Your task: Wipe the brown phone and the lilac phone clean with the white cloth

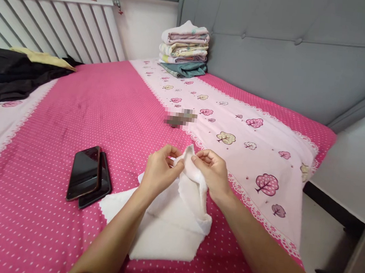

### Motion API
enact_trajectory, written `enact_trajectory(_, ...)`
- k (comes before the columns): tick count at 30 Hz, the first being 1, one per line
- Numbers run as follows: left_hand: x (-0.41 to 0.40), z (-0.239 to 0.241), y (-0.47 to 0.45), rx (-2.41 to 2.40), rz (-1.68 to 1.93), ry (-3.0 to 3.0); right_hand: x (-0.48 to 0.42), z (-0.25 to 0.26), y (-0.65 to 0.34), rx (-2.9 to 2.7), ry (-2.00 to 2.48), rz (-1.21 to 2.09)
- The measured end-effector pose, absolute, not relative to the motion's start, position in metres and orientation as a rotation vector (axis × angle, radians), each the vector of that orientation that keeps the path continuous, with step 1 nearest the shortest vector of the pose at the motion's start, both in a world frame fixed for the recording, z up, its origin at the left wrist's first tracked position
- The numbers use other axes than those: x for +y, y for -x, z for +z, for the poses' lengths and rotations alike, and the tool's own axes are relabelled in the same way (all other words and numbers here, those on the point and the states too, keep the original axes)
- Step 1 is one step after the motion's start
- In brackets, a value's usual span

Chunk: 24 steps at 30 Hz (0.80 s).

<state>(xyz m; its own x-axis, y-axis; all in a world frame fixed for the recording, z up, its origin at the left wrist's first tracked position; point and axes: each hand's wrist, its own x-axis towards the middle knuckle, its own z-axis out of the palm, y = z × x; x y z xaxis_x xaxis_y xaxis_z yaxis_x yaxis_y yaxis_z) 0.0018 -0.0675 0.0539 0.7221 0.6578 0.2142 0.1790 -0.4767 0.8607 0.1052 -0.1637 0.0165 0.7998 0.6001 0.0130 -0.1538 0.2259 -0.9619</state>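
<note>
A white cloth (168, 237) lies partly spread on the pink bed, its far part lifted and bunched between my hands. My left hand (162, 169) pinches the raised part from the left, thumb against the fabric. On the other side my right hand (213, 172) grips the same raised part, its thumb pressed on the cloth near the top. Folds hang down from the fingers toward the flat portion of the cloth. Whether it is a garment or a plain piece of fabric I cannot tell.
Two stacked phones (87, 176) lie left of the cloth. Beyond my hands is a small pixelated object (181, 118). A pile of folded cloths (185, 50) stands by the grey headboard (276, 46). Dark clothes (16, 73) lie at far left, near a radiator (50, 25).
</note>
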Motion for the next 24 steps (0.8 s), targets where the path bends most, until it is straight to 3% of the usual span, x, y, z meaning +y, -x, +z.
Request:
enact_trajectory(7,-0.074,0.059,-0.002,0.334,0.513,-2.22,-0.166,0.021,-0.105,-0.424,1.221,0.555)
enact_trajectory(24,-0.061,0.047,-0.002,0.365,0.525,-2.174,-0.164,0.016,-0.101,-0.744,1.244,0.721)
